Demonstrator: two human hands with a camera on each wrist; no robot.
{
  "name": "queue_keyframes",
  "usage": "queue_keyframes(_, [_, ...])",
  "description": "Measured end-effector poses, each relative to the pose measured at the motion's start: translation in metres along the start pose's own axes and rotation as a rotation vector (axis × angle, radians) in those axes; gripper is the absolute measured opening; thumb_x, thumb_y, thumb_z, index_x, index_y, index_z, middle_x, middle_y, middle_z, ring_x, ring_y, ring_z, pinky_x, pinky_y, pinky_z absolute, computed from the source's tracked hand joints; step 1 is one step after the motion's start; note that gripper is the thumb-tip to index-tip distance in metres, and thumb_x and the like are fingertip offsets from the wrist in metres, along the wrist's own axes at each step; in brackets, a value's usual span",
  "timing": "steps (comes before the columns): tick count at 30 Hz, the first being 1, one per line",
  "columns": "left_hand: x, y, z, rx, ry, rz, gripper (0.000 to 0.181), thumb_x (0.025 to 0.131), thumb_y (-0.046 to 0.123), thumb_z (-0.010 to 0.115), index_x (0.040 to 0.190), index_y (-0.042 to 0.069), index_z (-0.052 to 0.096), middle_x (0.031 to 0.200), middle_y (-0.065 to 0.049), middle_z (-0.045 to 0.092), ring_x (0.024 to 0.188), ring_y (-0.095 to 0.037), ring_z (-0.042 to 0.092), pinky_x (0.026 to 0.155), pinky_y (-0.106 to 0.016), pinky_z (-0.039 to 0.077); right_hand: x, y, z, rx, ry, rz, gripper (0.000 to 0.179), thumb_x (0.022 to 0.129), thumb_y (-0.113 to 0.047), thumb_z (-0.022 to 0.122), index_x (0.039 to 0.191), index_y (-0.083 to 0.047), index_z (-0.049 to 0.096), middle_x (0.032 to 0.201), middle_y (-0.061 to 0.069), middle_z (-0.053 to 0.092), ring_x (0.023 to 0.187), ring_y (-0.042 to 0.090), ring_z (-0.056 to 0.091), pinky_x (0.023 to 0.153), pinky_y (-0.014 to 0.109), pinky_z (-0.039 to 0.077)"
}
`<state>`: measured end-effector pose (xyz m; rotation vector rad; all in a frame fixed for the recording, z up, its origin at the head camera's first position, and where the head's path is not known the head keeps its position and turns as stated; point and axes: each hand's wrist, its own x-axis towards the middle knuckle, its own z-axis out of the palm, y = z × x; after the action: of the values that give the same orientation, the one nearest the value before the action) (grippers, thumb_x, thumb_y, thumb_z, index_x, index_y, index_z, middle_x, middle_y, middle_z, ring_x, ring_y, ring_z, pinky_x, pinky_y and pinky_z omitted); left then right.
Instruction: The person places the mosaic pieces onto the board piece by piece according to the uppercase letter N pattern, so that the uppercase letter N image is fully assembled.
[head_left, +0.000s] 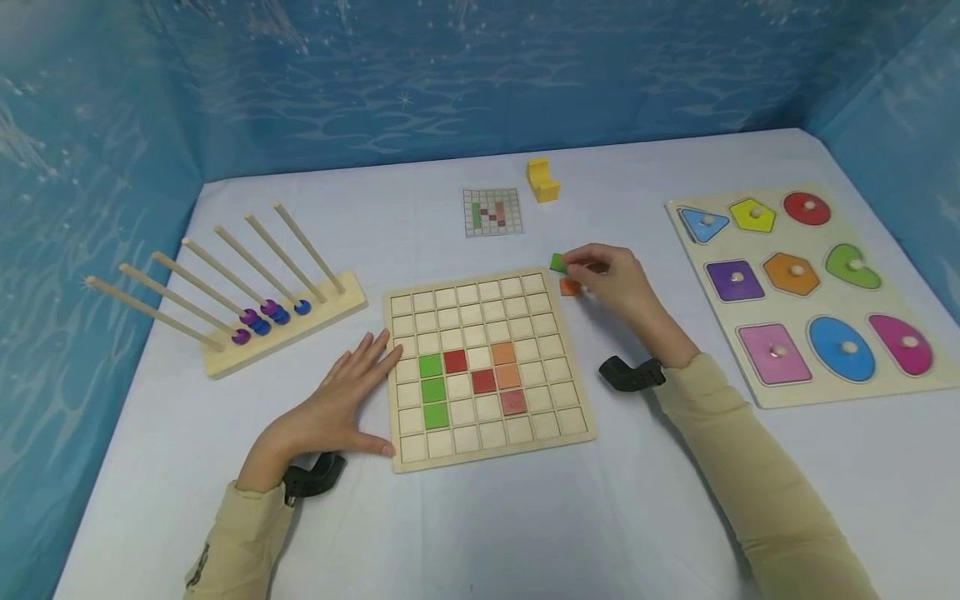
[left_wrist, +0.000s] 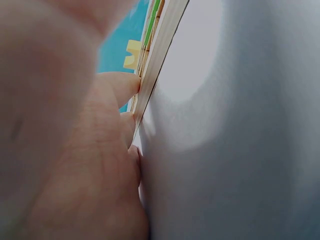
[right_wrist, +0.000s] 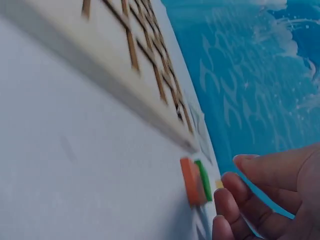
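A wooden grid board [head_left: 491,457] lies in the middle of the table, with green, red and orange square tiles in some of its cells. My left hand [head_left: 330,412] rests at its left side, fingers spread; the thumb and fingertips touch the edge. Beyond the board's upper right corner, my right hand [head_left: 618,283] hovers with loosely bent fingers beside a loose green tile [head_left: 557,263]. An orange tile [head_left: 569,287] lies just nearer than the green one. In the right wrist view, a gap shows between thumb and forefinger, and no tile is visible there.
A pattern card [head_left: 492,231] and a yellow chair-shaped block [head_left: 543,182] lie behind the board. To the left stands a wooden peg rack [head_left: 281,337] with purple and blue beads. On the right is a knobbed shape puzzle [head_left: 731,333].
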<state>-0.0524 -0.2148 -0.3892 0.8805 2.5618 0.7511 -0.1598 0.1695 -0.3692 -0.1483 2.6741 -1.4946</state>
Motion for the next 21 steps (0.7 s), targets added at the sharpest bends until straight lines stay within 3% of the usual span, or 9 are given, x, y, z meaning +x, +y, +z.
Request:
queue_keyframes(6, [-0.0004,0.0,-0.0005,-0.002,-0.003,-0.005,0.124,0.061,0.052,0.082,0.15,0.005,0.011,0.155,-0.012,-0.006,0.139,-0.029,-0.012,0.108,-0.047,-0.004,0.0004,0.011,-0.0074,-0.101,-0.023,0.045,0.025,0.092,-0.012,0.061,0.112,0.002,0.065,0.106,0.017,0.062,0.094,0.026,0.055,0.079,0.035,0.042])
queue_keyframes(10, [0.0007,-0.0006,-0.0008,0.008,-0.003,0.001,0.124,0.061,0.052,0.082,0.15,0.005,0.01,0.155,-0.013,-0.006,0.139,-0.029,-0.012,0.108,-0.047,-0.004,0.0001,0.0123,-0.0095,-0.147,-0.05,0.062,0.027,0.09,-0.013,0.064,0.112,0.002,0.065,0.103,0.017,0.061,0.093,0.026,0.053,0.079,0.036,0.041])
queue_keyframes(21, [0.0002,-0.0022,0.0003,0.014,-0.006,-0.004,0.124,0.061,0.054,0.082,0.15,0.005,0.01,0.155,-0.012,-0.008,0.138,-0.028,-0.012,0.109,-0.047,-0.005,-0.0002,0.0107,0.0001,-0.277,-0.059,-0.036,0.02,0.085,-0.002,0.067,0.104,0.004,0.066,0.096,0.016,0.054,0.084,0.027,0.048,0.071,0.038,0.039])
